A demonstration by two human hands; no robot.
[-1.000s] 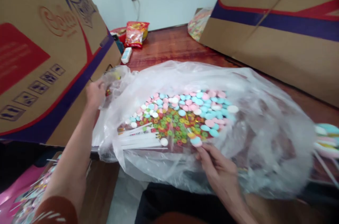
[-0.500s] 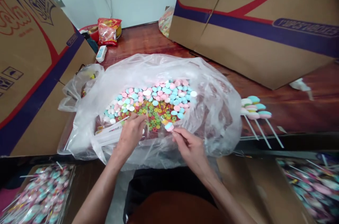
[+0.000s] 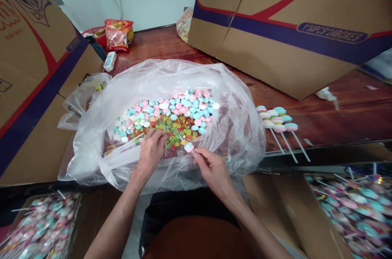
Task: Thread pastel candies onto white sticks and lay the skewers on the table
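Observation:
My right hand (image 3: 212, 169) pinches a candy stick (image 3: 189, 147) whose pink, blue and orange sweets show beyond the fingertips. My left hand (image 3: 152, 148) is closed, thumb against fingers, above the candies; what it holds, if anything, I cannot make out. Under both hands lies a wide clear plastic bag (image 3: 92, 132), spread open. Inside it are pink, blue and white tablet candies (image 3: 183, 106) and small green, yellow and red ring candies (image 3: 173, 130). White sticks (image 3: 122, 159) lie in the bag, left of my left hand.
Several finished candy sticks (image 3: 278, 120) rest on the table (image 3: 245, 83) to the right. Large cardboard boxes (image 3: 275, 50) stand behind and at left. Below the table edge, piles of wrapped candy sticks (image 3: 45, 226) lie at left and right. A red snack packet (image 3: 118, 34) stands at the back.
The view has turned slightly to the right, so the scene sits further left. My right hand still pinches the candy stick and my left hand stays closed beside it.

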